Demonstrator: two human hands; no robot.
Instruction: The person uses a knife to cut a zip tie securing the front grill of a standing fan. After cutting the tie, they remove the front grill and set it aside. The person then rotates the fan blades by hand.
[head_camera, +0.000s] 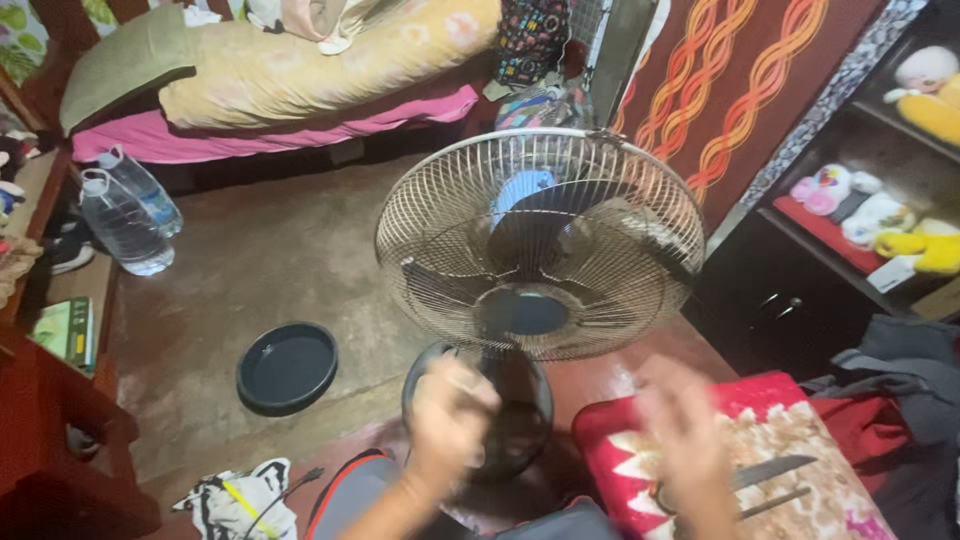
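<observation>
1. Standing fan (540, 245) upright on the floor, wire grille facing the camera, round base (480, 410) below it.
2. Left hand (448, 420) blurred in front of the fan's base, loosely curled, holding nothing visible (grip on anything: cannot tell).
3. Right hand (685, 440) right of the fan's base, fingers spread wide, empty, above a red patterned cushion (760, 470).
4. Knife (770, 470) lying on that cushion, just beside the right hand: likely risk of a cut from a careless sweep.
5. Possible tipping of the fan from a knock at the base.
6. Black round tray (287, 366) left of the fan; water bottles (125, 215) further left.
</observation>
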